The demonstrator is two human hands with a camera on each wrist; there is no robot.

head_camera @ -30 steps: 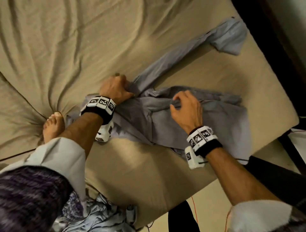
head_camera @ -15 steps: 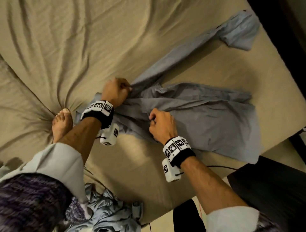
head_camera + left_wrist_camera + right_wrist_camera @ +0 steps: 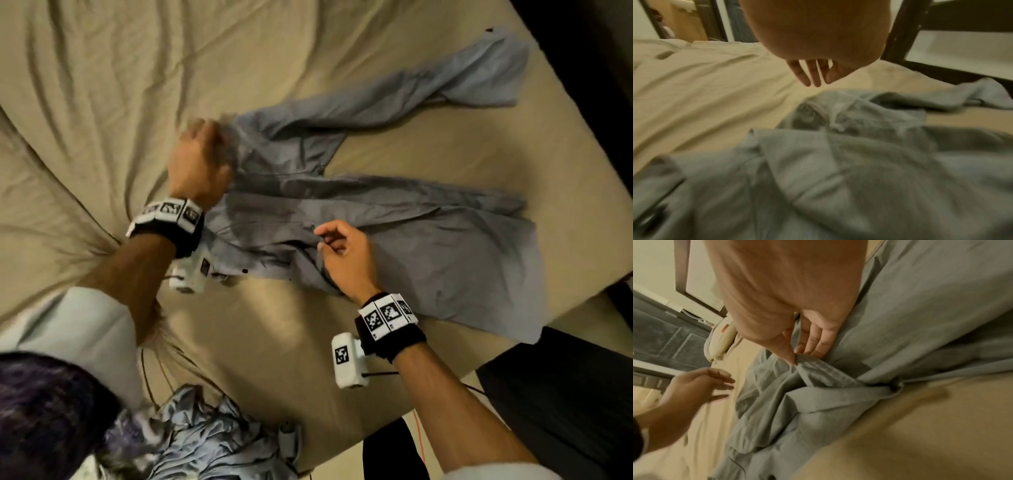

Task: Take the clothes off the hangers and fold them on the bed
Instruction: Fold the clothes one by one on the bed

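On the bed (image 3: 102, 102), the right hand (image 3: 346, 260) pinches the grey shirt (image 3: 428, 246); beside its collar, the left hand (image 3: 198, 164) hovers, fingers loosely spread, holding nothing.

Grey shirt (image 3: 394, 233) rumpled, spread on bed (image 3: 102, 85), one sleeve stretched away.

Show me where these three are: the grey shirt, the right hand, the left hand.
grey shirt (image 3: 445, 246): head view, on the flat body panel.
right hand (image 3: 346, 260): head view, on the back of the hand.
left hand (image 3: 694, 386): right wrist view, on the palm side.
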